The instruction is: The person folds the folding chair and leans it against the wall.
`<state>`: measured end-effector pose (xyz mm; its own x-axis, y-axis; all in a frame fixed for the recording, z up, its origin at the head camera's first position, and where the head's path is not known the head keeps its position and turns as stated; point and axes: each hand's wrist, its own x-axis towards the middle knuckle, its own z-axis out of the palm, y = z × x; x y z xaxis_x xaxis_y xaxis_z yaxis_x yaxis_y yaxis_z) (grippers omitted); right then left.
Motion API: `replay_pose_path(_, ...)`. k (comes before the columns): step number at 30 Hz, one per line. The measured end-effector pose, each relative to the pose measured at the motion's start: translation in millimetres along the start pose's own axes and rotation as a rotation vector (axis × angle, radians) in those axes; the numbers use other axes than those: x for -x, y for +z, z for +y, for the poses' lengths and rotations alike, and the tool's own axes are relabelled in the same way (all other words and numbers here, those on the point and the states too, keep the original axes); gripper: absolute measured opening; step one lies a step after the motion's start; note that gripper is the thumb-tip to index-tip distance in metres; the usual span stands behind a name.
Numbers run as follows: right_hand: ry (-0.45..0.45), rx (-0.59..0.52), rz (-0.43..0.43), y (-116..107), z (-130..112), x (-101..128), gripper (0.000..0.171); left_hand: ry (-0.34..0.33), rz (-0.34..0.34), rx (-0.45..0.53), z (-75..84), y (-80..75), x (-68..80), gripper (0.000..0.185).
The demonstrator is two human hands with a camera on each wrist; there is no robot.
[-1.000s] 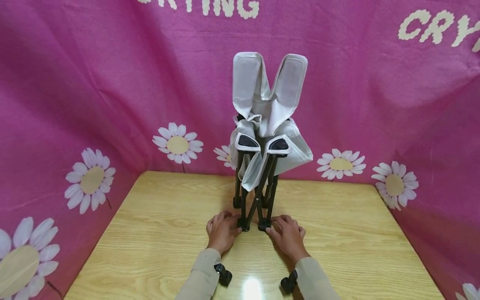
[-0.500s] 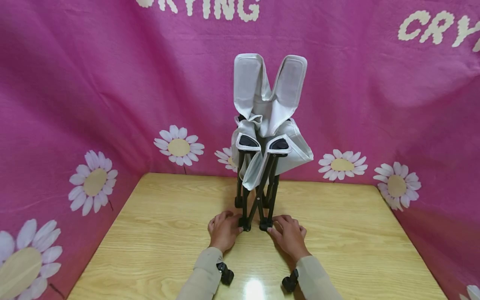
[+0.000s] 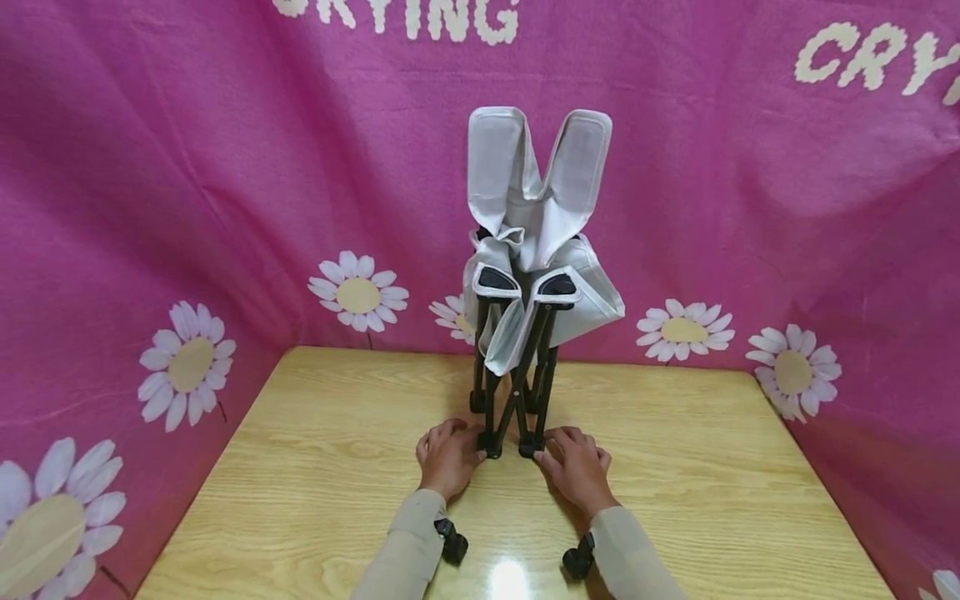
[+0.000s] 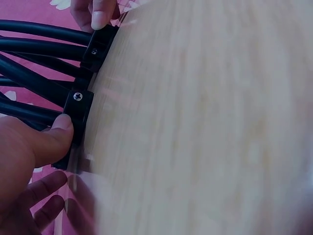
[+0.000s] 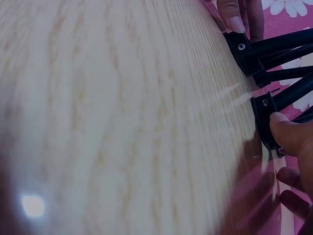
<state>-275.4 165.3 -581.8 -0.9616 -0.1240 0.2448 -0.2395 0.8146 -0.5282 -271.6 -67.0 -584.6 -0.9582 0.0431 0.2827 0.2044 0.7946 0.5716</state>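
Folded camp chair [image 3: 528, 275] upright near centre of wooden table [image 3: 315, 467], toward the back edge; black legs bunched, grey fabric gathered above in two loops. Left hand [image 3: 447, 457] at front left foot [image 3: 491, 451], thumb [image 4: 57, 132] pressed against the black foot cap, remaining fingers curled loosely beside it on the table. Right hand [image 3: 576, 467] mirrored at front right foot [image 3: 529, 447], thumb [image 5: 288, 132] on the cap, other fingers curled below; full wrap round the leg not shown in either wrist view, so contact rather than firm grip. Step in hand judged as spreading the front feet apart. To do it well: pull both feet outward evenly and together, keep caps sliding flat on the table, watch the tall fabric top for tipping backward toward pink daisy-print cloth [image 3: 187, 208]. Crossing struts between the legs a likely pinch point; thumbs best kept on the caps.
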Motion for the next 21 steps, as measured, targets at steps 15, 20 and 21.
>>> replay_pose_path(15, 0.029, 0.010, -0.027, -0.6, -0.7, -9.3, 0.035, -0.027, -0.022, 0.007, -0.8, 0.6, -9.2, 0.035)
replay_pose_path(20, 0.037, 0.017, -0.037, -1.2, -0.7, -11.3, 0.035, -0.030, -0.022, 0.018, -0.8, 1.7, -10.9, 0.035)
replay_pose_path(21, 0.038, 0.017, -0.039, -1.4, -0.8, -11.7, 0.035, -0.028, -0.021, 0.019, -1.0, 2.4, -11.2, 0.035)
